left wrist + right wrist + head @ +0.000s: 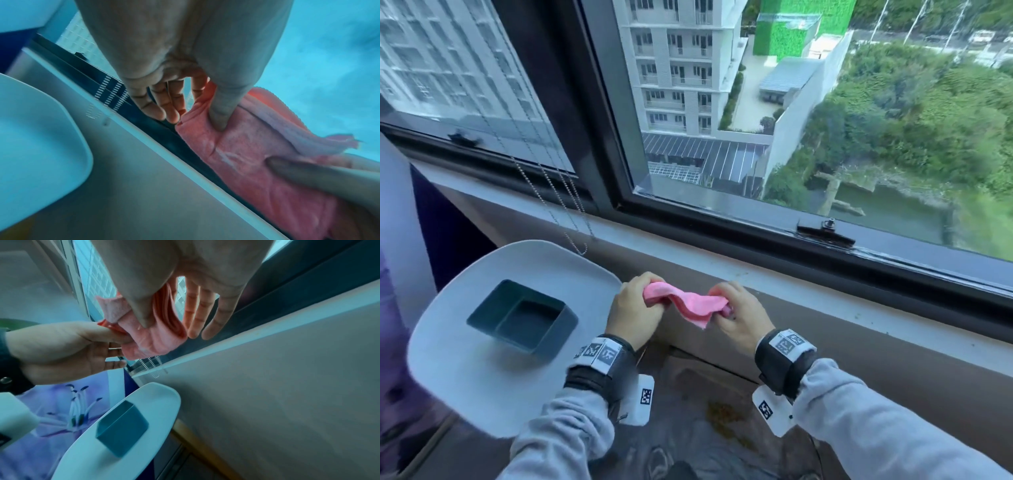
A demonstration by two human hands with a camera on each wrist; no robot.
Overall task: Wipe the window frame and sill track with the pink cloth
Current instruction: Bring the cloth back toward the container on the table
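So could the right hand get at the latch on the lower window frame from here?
Probably yes. The right hand is below the latch with only the bare sill between them. But it grips the pink cloth together with the left hand.

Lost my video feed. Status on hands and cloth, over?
Both hands, left hand and right hand, pinch the pink cloth. Cloth held off the window frame. Nothing blocking it.
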